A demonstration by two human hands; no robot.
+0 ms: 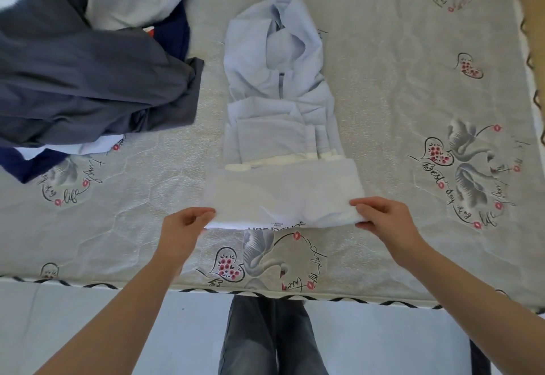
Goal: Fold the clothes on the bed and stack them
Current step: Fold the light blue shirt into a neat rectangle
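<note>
Centre frame, the left hand and right hand pinch the pale blue shirt's turned-up hem on the bed; uneven lifting could skew the fold or spill the tucked sleeves.

Pale blue hoodie, dark grey garment, swan-and-heart-printed grey mattress

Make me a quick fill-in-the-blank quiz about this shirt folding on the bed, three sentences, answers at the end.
1. Both hands, left hand and right hand, pinch the near end of the light ____ shirt.
2. The pile of unfolded clothes lies to the ____ of the shirt.
3. The shirt's collar points ____ from the person.

Answers: blue; left; away
</note>
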